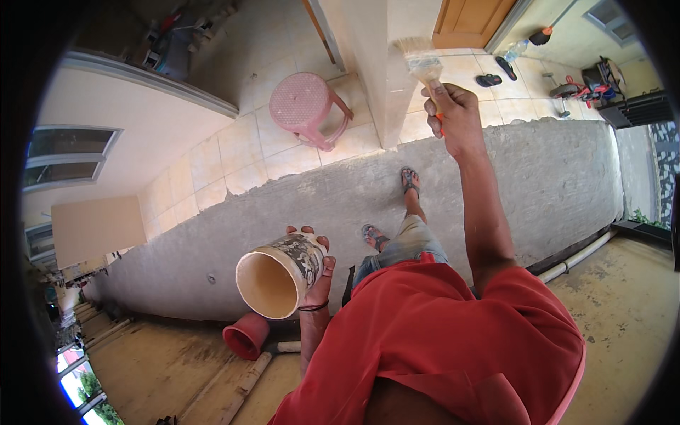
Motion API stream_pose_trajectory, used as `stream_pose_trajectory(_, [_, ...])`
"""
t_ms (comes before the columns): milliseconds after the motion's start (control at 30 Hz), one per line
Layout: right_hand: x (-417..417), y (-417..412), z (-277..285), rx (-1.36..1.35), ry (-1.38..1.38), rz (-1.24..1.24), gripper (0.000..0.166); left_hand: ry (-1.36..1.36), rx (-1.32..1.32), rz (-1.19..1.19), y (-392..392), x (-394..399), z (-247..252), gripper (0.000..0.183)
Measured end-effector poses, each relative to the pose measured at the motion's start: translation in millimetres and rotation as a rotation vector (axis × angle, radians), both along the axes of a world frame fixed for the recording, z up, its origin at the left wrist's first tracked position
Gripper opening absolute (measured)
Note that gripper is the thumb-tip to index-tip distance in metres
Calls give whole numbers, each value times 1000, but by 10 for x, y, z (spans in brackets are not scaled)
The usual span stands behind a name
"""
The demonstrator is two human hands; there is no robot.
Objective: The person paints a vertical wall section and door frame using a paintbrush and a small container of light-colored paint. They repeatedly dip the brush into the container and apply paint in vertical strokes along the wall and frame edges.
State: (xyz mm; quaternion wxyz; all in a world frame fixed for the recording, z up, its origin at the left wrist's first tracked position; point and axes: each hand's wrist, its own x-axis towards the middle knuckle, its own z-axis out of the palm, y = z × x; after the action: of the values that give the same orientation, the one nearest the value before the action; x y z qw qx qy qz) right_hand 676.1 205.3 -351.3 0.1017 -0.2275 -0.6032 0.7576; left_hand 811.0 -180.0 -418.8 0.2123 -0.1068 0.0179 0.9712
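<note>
In my left hand point(320, 271) is a cylindrical plastic tub point(284, 273) with a dark printed label, tilted so its open mouth faces the camera; its inside looks cream-coloured. My right hand point(451, 114), raised at the upper right, grips a flat paintbrush point(425, 69) by its handle, which has an orange end. The pale bristles point up and overlap the view of a cream wall corner point(393, 79); whether they touch it I cannot tell. A pink plastic stool point(300, 101) stands on the tiles left of that corner.
Bare grey concrete point(329, 196) lies underfoot beside the tiled floor point(239, 151). A red plastic bucket point(247, 336) and pipes point(579, 257) are behind me. Black sandals point(489, 80), a plastic bottle point(516, 50) and a broom point(542, 35) are at the upper right. A brown board point(98, 228) is at the left.
</note>
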Motion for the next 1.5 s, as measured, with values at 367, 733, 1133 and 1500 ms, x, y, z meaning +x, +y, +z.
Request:
stream_pose_trajectory(367, [-414,191,-1783,421,22,-42,42,-3,-32,-73,-10,-55,41,58])
stream_pose_trajectory(733, [192,240,-2312,504,-329,25,32,18,-34,-141,114,-180,57,59])
stream_pose_trajectory(1133, [87,230,20,566,92,-215,50,51,-43,-123,105,-171,62,60])
stream_pose_trajectory(1500, [-322,706,-1632,846,-94,-1,56,15,-34,-128,10,-161,25,61])
